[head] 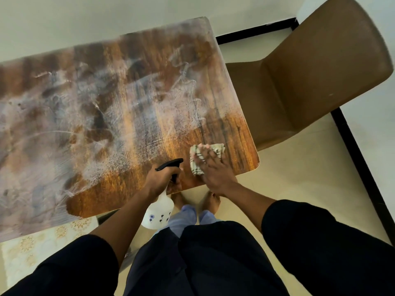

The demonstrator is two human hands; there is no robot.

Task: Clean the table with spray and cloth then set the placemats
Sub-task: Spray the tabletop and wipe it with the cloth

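Checked cloth [197,165] under flat right hand [213,171], left hand [160,180] gripping spray bottle [158,212]

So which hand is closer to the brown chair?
The right hand. It presses the cloth on the table corner beside the chair. The left hand grips the spray bottle, farther from it.

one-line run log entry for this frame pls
phase: wiping | left hand: grips spray bottle | right hand: presses cloth on table near corner | placemats: not set
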